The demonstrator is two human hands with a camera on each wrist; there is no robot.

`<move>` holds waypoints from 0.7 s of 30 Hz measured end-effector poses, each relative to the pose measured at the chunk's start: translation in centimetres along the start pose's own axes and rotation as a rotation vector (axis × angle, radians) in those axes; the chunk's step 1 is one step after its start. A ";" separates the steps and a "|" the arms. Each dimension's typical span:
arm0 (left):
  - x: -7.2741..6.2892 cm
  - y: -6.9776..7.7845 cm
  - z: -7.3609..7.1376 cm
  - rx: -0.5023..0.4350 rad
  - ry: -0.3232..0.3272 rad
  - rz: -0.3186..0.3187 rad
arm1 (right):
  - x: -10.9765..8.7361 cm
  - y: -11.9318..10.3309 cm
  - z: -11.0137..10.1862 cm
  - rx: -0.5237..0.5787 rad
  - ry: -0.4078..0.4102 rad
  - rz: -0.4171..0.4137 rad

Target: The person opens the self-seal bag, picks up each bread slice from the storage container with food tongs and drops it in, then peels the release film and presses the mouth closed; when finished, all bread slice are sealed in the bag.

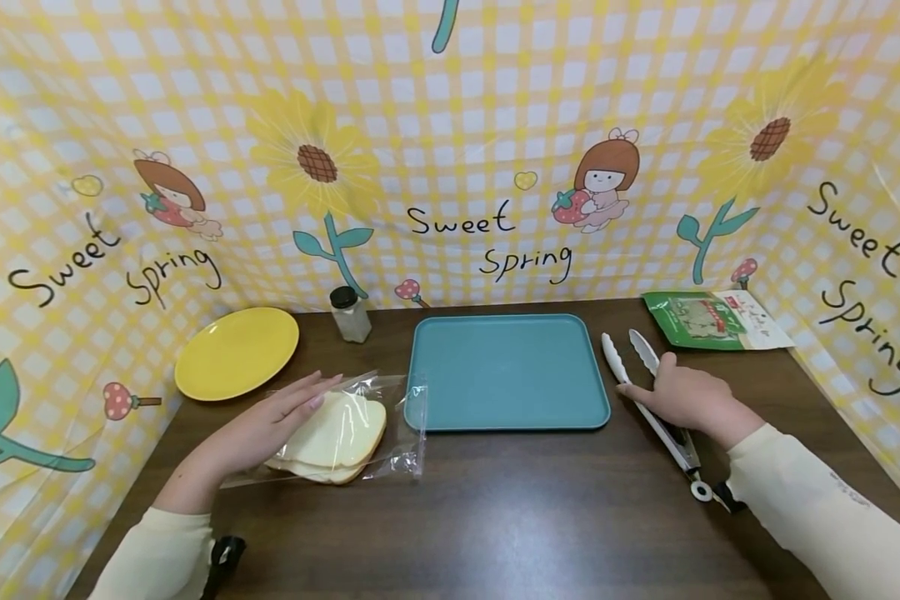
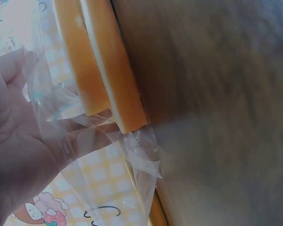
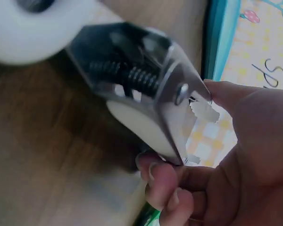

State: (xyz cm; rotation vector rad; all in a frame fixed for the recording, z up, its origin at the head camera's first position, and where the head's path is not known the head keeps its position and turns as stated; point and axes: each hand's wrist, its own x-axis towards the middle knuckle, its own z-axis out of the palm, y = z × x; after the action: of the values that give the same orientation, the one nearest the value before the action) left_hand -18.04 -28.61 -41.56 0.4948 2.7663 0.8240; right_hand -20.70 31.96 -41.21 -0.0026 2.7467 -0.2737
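Note:
In the head view my left hand [image 1: 270,421] lies with its fingers straight along the left side of a clear plastic bag [image 1: 399,417]. Sliced white bread [image 1: 337,429] is inside the bag; the left wrist view shows the crusts [image 2: 115,70] of two slices close to my left hand [image 2: 23,122]. At the right, my right hand [image 1: 690,398] is over white-and-metal tongs [image 1: 663,437] that lie spread on the table. The right wrist view shows my right hand [image 3: 259,155] with its thumb on one side of the tongs [image 3: 167,101] and curled fingers on the other.
A blue-green tray [image 1: 506,375] sits in the middle, between bag and tongs. Behind the bag stand a yellow plate [image 1: 236,354] and a black-capped shaker jar [image 1: 352,317]. A green-and-white packet [image 1: 716,321] lies at the back right. Checked cloth [image 1: 450,150] encloses the table's back and sides.

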 end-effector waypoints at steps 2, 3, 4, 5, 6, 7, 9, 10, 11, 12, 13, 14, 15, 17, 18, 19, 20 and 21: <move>-0.1 0.0 0.0 0.000 0.005 0.000 | 0.0 -0.3 0.2 -0.024 0.019 0.004; -0.1 0.0 0.0 0.000 0.007 -0.001 | 0.0 -0.4 0.2 -0.033 0.027 0.005; -0.1 -0.1 0.0 0.001 0.008 -0.001 | 0.0 -0.5 0.3 -0.040 0.033 0.005; -0.1 -0.1 0.0 0.002 0.009 -0.001 | 0.0 -0.5 0.3 -0.045 0.037 0.004; -0.2 0.0 0.0 0.003 0.009 -0.001 | 0.0 -0.5 0.4 -0.044 0.041 0.002; -0.2 0.0 0.0 0.004 0.009 -0.002 | 0.0 -0.5 0.4 -0.043 0.045 -0.001; -0.2 0.0 -0.1 0.004 0.008 -0.002 | 0.0 -0.5 0.5 -0.041 0.057 -0.007; -0.2 0.1 -0.1 0.002 0.009 -0.001 | 0.0 -0.4 0.6 -0.040 0.064 -0.011; -0.2 0.1 -0.2 -0.001 0.009 -0.001 | 0.0 -0.4 0.7 -0.039 0.072 -0.013; -0.2 0.2 -0.2 -0.001 0.009 0.002 | 0.0 -0.4 0.8 -0.040 0.081 -0.015; -0.2 0.2 -0.2 -0.002 0.009 0.005 | 0.0 -0.4 1.0 -0.044 0.089 -0.016; -0.2 0.2 -0.2 -0.002 0.007 0.010 | 0.0 -0.3 1.1 -0.048 0.095 -0.016; -0.2 0.2 -0.1 -0.003 0.007 0.012 | 0.0 -0.3 1.3 -0.052 0.101 -0.017; -0.2 0.3 0.0 -0.004 0.004 0.011 | -0.1 -0.3 1.4 -0.064 0.105 -0.019; -0.2 0.2 0.0 -0.004 0.002 0.010 | -0.1 -0.3 1.3 -0.073 0.106 -0.022; -0.2 0.2 0.0 -0.007 0.001 0.009 | -0.2 -0.4 1.1 -0.083 0.105 -0.022; -0.2 0.2 0.0 -0.009 0.001 0.008 | -0.3 -0.5 0.9 -0.094 0.106 -0.021; -0.2 0.2 0.0 -0.015 0.003 0.003 | -0.5 -0.6 0.6 -0.108 0.111 -0.019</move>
State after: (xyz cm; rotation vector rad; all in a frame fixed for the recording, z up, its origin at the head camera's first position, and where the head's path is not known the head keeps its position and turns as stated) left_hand -17.84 -28.54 -41.44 0.4948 2.7601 0.8466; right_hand -20.07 31.22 -41.49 -0.0440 2.8701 -0.1341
